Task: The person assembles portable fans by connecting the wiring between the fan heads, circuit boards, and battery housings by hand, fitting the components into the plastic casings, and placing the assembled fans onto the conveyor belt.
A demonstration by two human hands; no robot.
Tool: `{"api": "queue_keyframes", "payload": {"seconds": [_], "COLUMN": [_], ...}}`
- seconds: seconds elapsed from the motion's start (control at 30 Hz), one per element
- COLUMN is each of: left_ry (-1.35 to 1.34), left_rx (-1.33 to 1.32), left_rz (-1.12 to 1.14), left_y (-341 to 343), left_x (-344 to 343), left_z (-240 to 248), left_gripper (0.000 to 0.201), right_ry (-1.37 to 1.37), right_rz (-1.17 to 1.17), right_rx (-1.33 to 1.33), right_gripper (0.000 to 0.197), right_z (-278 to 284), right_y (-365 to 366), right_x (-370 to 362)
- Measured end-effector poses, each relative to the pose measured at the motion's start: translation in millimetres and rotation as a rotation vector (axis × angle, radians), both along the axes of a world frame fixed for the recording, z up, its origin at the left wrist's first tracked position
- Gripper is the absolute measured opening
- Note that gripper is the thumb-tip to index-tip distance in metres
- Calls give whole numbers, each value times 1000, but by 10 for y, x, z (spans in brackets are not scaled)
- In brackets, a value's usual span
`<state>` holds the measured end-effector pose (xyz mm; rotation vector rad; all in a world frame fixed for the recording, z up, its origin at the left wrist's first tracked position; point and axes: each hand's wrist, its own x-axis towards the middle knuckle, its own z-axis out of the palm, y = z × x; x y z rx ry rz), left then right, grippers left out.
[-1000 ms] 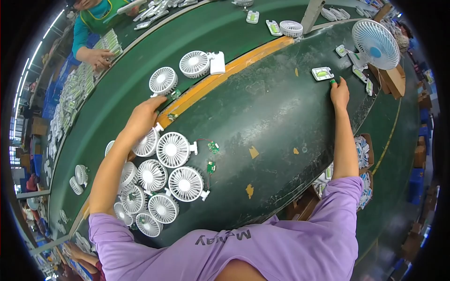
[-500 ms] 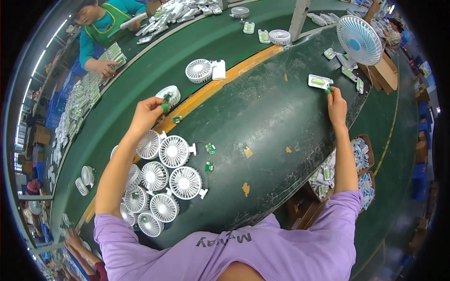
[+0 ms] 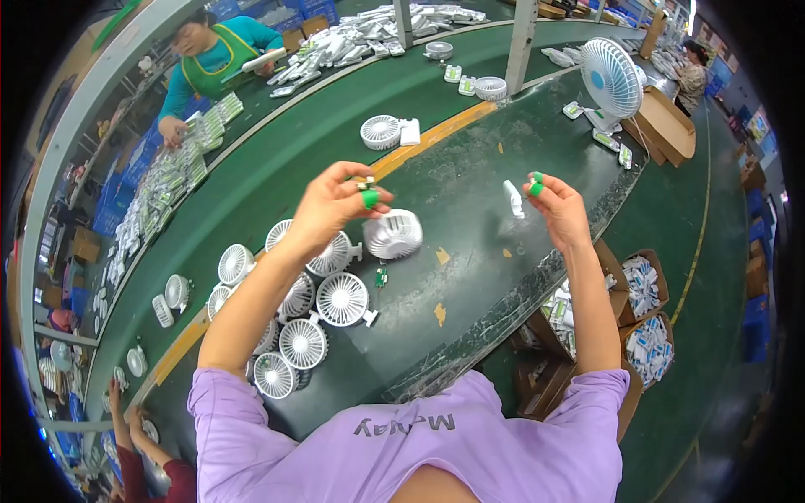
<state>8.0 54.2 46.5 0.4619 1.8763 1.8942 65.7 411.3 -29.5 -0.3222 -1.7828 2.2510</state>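
Observation:
My left hand (image 3: 335,205) is raised above the green work table (image 3: 470,268) and grips a round white fan head (image 3: 392,234) by its stem, a green finger cot on one fingertip. My right hand (image 3: 555,208) is lifted at the same height and pinches a small white oblong part (image 3: 512,199) between fingers that wear green cots. Below my left forearm lies a cluster of several white fan heads (image 3: 302,314) with their grilles up. A small green circuit piece (image 3: 381,277) lies beside them.
A conveyor belt (image 3: 277,168) runs past with a white fan head (image 3: 381,132) on it. A person in a green apron (image 3: 214,59) works at the far side. A standing fan (image 3: 610,80) and cardboard boxes (image 3: 667,126) sit right; cartons of parts (image 3: 646,323) stand below the table edge.
My left hand took a fan head off the belt and drew it back over the table. My right hand came back from the far table edge with a small white part.

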Motion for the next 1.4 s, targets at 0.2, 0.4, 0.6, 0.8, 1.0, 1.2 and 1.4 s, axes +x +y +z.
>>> {"api": "queue_keyframes", "payload": {"seconds": [0.2,0.4,0.6,0.8,1.0,1.2,1.4], "left_ry": [-7,152,324,259,218,244,198], "left_rx": [101,-15,-119,-125,-14,40,133], "left_rz": [-214,-68,-133,-211,-170,-98,-102], "left_y": [261,328,240,117,61,29,49], "left_x": [361,621,725,803,755,727,710], "left_z": [13,66,32,94,11,-124,-115], "left_gripper": [28,16,14,13,15,12,11], "right_ry": [82,434,367,315,508,518,328], "right_rz": [298,371,385,442,360,348,421], "right_rx": [163,668,700,715,967,992,591], "right_gripper": [20,22,23,27,31,33,33], "right_z": [518,713,843,904,944,914,711], "right_y": [-725,-1141,-1360,-1393,-1450,-1470,-1403], "right_x": [309,523,606,592,620,586,566]}}
